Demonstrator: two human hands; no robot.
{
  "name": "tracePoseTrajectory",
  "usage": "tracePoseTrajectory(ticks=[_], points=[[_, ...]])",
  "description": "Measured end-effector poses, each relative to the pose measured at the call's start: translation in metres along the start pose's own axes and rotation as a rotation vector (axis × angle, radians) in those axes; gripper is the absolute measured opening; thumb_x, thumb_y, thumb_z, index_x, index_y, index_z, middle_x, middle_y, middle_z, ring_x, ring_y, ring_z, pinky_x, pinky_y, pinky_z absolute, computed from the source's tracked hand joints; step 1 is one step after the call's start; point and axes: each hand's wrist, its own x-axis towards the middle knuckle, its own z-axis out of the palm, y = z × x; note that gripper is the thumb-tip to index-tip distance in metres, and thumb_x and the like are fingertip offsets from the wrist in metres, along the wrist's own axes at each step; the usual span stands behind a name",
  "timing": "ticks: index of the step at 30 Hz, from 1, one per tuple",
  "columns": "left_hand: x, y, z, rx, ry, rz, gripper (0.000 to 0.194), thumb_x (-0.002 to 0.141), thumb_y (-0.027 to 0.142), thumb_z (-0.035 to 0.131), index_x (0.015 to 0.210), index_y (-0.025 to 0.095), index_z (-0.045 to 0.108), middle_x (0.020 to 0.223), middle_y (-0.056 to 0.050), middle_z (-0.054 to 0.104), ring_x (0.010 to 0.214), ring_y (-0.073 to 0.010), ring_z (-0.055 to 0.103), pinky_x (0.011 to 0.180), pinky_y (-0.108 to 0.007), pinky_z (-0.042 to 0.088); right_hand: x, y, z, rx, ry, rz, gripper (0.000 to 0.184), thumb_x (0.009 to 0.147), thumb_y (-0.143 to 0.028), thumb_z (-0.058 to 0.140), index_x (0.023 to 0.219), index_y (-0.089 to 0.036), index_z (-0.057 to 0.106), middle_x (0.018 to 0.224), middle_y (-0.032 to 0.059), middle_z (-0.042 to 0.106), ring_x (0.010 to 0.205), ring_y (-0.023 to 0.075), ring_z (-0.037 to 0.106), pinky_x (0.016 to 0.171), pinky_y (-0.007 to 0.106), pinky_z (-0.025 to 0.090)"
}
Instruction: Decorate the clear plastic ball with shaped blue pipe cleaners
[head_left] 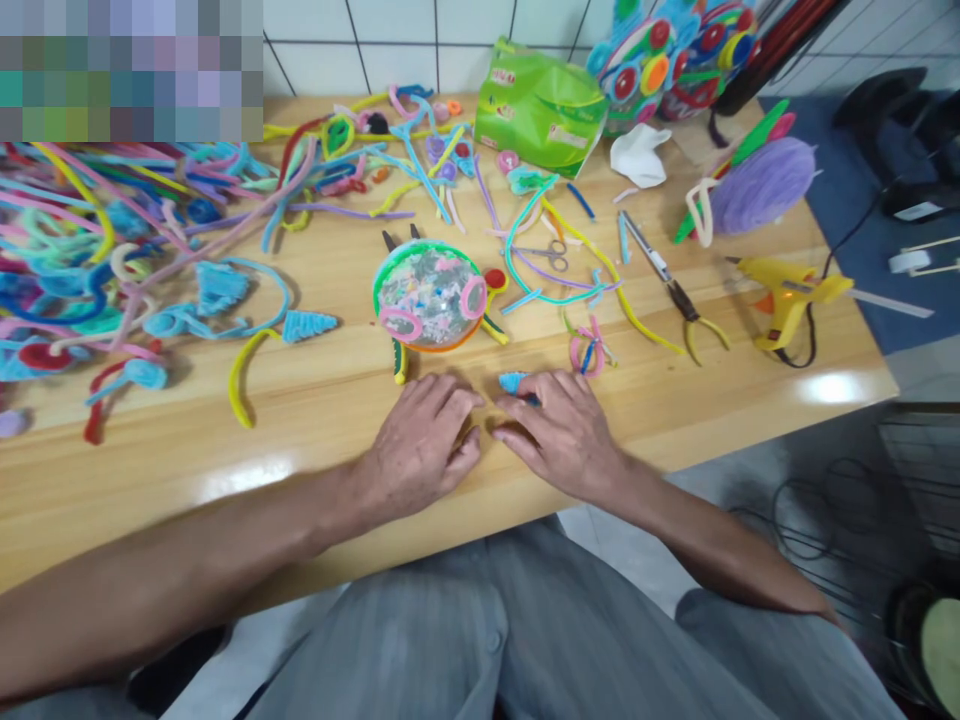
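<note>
My left hand (420, 440) lies flat on the wooden table (315, 410) near its front edge, fingers stretched out and holding nothing. My right hand (559, 430) rests beside it, fingers spread, with its fingertips on a small blue fuzzy piece (514, 382). Just beyond both hands sits a round clear dome (430, 296) ringed with green and orange pipe cleaner and bearing pink loops. A small pink and blue loop (587, 354) lies just past my right hand.
Heaps of coloured pipe cleaners (112, 250) cover the left. Pliers (675, 290), small scissors (553, 256), a yellow glue gun (787, 300), a green bag (540, 110), a purple fuzzy ball (761, 185) and colourful craft pieces (667, 60) lie right and behind.
</note>
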Motion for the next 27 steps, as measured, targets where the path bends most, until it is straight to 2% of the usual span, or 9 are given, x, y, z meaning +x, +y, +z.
tracePoseTrajectory(ticks=[2,5,8,10,14,16,18,22,27], points=[[0.000,-0.001,0.001,-0.005,-0.008,0.002,0.025,0.096,0.017,0.055,0.119,0.015,0.062,0.111,-0.014,0.070,0.102,-0.0297,0.062,0.083,-0.043,0.049,0.003,-0.001,0.003,-0.033,0.005,-0.013,0.013,0.104,-0.029,0.062,0.102,-0.025,0.074,0.098,0.0077,0.071,0.090,0.0255,0.057,0.077,0.043,0.041],[0.000,-0.002,0.002,-0.016,-0.024,0.002,0.025,0.098,0.019,0.054,0.121,0.013,0.065,0.113,-0.015,0.071,0.101,-0.0301,0.061,0.083,-0.045,0.049,0.008,-0.003,0.008,-0.118,0.028,-0.050,0.023,0.107,-0.022,0.057,0.088,-0.024,0.070,0.083,0.0055,0.066,0.082,0.0240,0.053,0.073,0.042,0.037],[0.000,-0.003,0.002,-0.024,-0.030,0.006,0.026,0.100,0.020,0.053,0.121,0.013,0.067,0.114,-0.015,0.072,0.100,-0.0298,0.060,0.083,-0.045,0.049,0.013,-0.005,0.011,-0.224,0.022,-0.054,0.025,0.106,-0.019,0.056,0.084,-0.023,0.067,0.079,0.0060,0.065,0.080,0.0244,0.052,0.071,0.041,0.036],[-0.001,-0.004,0.002,-0.020,-0.029,0.007,0.029,0.100,0.020,0.053,0.123,0.013,0.068,0.117,-0.015,0.072,0.101,-0.0296,0.060,0.084,-0.045,0.049,0.016,-0.005,0.010,-0.210,0.021,-0.045,0.021,0.106,-0.020,0.056,0.086,-0.022,0.065,0.081,0.0067,0.066,0.081,0.0248,0.054,0.071,0.041,0.038],[-0.001,-0.004,0.003,0.028,-0.044,0.047,0.040,0.101,0.022,0.052,0.138,0.012,0.064,0.140,-0.016,0.069,0.112,-0.0312,0.060,0.092,-0.047,0.049,0.008,0.004,-0.004,0.079,0.131,0.063,0.014,0.107,-0.025,0.055,0.094,-0.024,0.061,0.088,0.0051,0.068,0.086,0.0240,0.061,0.079,0.041,0.048],[0.000,-0.004,0.005,0.064,-0.076,0.092,0.048,0.103,0.025,0.052,0.150,0.013,0.057,0.157,-0.016,0.060,0.131,-0.0347,0.056,0.101,-0.050,0.046,-0.004,0.012,-0.012,0.290,0.208,0.181,0.010,0.107,-0.027,0.054,0.098,-0.026,0.059,0.091,0.0033,0.069,0.088,0.0223,0.064,0.083,0.041,0.052],[0.000,-0.003,0.007,0.082,-0.132,0.136,0.056,0.104,0.028,0.052,0.158,0.015,0.049,0.167,-0.013,0.050,0.148,-0.0365,0.044,0.113,-0.053,0.040,-0.018,0.020,-0.018,0.481,0.266,0.317,0.007,0.107,-0.029,0.055,0.102,-0.027,0.059,0.093,0.0020,0.070,0.087,0.0200,0.066,0.082,0.039,0.054],[0.002,0.000,0.010,0.060,-0.207,0.209,0.059,0.104,0.034,0.055,0.160,0.017,0.047,0.170,-0.011,0.047,0.160,-0.0363,0.032,0.125,-0.056,0.029,-0.033,0.031,-0.020,0.669,0.343,0.501,0.016,0.103,-0.040,0.065,0.097,-0.025,0.061,0.085,-0.0002,0.068,0.074,0.0162,0.063,0.069,0.032,0.052],[0.003,-0.001,0.011,0.004,-0.155,0.192,0.055,0.103,0.032,0.059,0.155,0.016,0.053,0.166,-0.018,0.050,0.157,-0.0369,0.038,0.123,-0.058,0.036,-0.022,0.021,-0.027,0.798,0.385,0.484,0.022,0.098,-0.042,0.072,0.090,-0.026,0.060,0.075,-0.0021,0.065,0.073,0.0169,0.065,0.068,0.032,0.055]])
